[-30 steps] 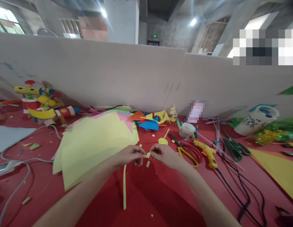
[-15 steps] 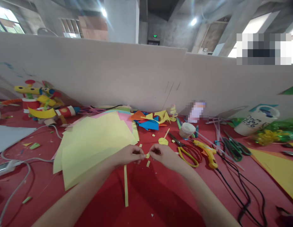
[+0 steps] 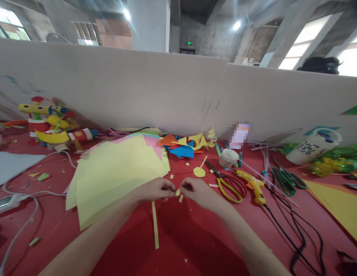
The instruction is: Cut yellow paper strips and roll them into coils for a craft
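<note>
My left hand (image 3: 159, 190) and my right hand (image 3: 195, 191) meet over the red table, fingers closed in a pinch. Between their fingertips is a small yellow paper piece (image 3: 177, 193); its exact shape is partly hidden. Just below lies a short paper strip (image 3: 181, 199). A long yellow paper strip (image 3: 155, 228) extends toward me from beneath my left hand. Beyond my right hand rests a yellow paper disc (image 3: 199, 172) with a narrow strip on it. Tiny paper stars (image 3: 187, 164) lie farther back.
Yellow paper sheets (image 3: 118, 168) are stacked at left. To the right lie yellow-and-red-handled scissors (image 3: 229, 191), a yellow glue gun (image 3: 255, 186) with black cord, a paper cup (image 3: 228, 158) and green-handled scissors (image 3: 285, 182). Paper toys (image 3: 37, 126) stand far left, before a white partition (image 3: 138, 84).
My hands have shifted very slightly, and the small yellow paper piece between them has dropped a little and turned. Things on the table stay where they were.
</note>
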Motion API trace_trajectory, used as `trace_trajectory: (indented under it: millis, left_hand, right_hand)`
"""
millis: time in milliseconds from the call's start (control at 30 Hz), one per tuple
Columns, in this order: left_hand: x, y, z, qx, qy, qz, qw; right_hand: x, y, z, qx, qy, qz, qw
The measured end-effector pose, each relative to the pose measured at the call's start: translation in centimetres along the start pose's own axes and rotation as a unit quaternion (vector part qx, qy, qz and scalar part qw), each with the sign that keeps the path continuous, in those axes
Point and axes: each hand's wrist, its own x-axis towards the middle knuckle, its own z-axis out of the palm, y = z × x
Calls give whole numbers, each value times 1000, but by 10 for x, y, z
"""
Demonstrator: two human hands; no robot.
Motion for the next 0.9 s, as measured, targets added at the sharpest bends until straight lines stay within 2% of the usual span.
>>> trace_trajectory:
  millis: [267,433,667,900]
  left_hand:
    - [2,2,1,-35,-7,-35,999]
    - [2,2,-1,-32,-38,0,999]
    - [3,-1,3,-73,-3,7,997]
    - [5,-5,2,-112,21,20,993]
  right_hand:
    - [1,0,-1,-12,-10,1,1000]
    - [-2,-3,-3,-13,-17,5,1000]
    - [-2,-8,-4,-10,-10,1,1000]
    - [4,3,-1,117,-15,3,993]
